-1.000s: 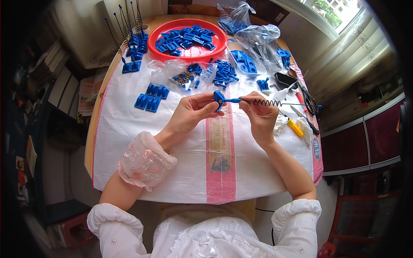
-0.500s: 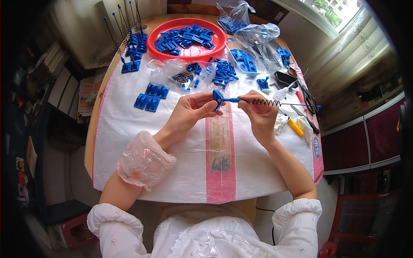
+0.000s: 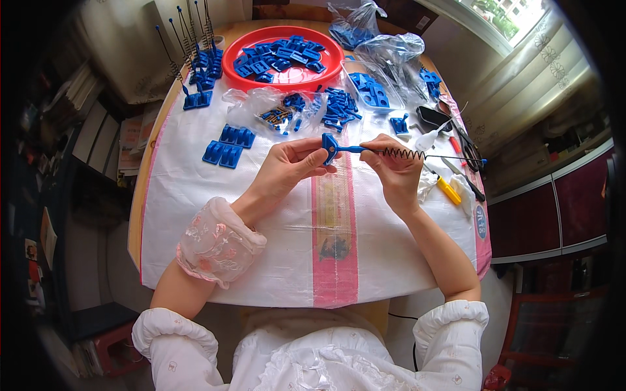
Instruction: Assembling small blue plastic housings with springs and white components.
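Observation:
Above the middle of the table, my left hand (image 3: 285, 167) grips a blue plastic base (image 3: 328, 144) between thumb and fingers, turned on its side. A blue stem (image 3: 351, 149) runs from that base toward my right hand (image 3: 396, 171). My right thumb and fingers are closed on the near end of a black spring rod (image 3: 405, 154), where it meets the stem. Its coil and thin straight wire stick out to the right, ending in a small blue tip (image 3: 484, 161). The exact joint is partly covered by my right fingers.
A red basin (image 3: 228, 68) with blue parts stands at the back. Loose blue stems (image 3: 341, 107), bagged brass-coloured screws (image 3: 277, 117) and blue brackets (image 3: 222, 154) lie nearer. Upright spring pieces (image 3: 197, 100) stand far left. A yellow-handled tool (image 3: 448, 191) and scissors (image 3: 471, 153) lie right.
Both hands keep nearly the same hold and place. The blue base and spring rod have shifted only very slightly.

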The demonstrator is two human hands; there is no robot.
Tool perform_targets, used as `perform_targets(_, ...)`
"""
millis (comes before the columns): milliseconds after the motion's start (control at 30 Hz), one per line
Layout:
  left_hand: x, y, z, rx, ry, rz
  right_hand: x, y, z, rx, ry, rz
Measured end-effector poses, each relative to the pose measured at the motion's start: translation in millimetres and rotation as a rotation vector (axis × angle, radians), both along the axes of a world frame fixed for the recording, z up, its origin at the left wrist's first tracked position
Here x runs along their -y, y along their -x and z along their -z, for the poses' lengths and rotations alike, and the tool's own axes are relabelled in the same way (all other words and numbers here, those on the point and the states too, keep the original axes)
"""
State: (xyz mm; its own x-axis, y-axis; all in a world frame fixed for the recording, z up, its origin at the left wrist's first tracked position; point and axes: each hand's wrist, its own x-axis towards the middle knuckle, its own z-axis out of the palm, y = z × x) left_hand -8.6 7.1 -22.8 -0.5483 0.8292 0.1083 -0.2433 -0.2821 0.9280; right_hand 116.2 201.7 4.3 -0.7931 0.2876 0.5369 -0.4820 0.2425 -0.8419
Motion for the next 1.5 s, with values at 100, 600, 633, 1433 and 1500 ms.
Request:
perform_targets(100,-1.0,0.5,0.3,0.009,-0.002,0.002,-1.2,-0.6,-0.9,0.013,-0.010,-0.002)
perform_targets(600,-3.5,0.0,0.6,0.065,-0.035,-0.026,-1.8,-1.3,-1.8,0.030,-0.002,-0.013)
perform_targets(633,-3.7,0.4,1.1,0.066,-0.033,-0.025,-2.4,-1.1,-1.1,0.029,0.004,-0.017)
perform_targets(1433,-1.6,0.9,-2.5,0.046,0.024,-0.004,-7.2,-2.2,-1.1,0.064,-0.081,0.005)
perform_targets(1500,-1.2,0.0,-3.6,0.034,0.027,-0.007,-6.6,-2.5,-0.6,0.063,-0.086,0.009)
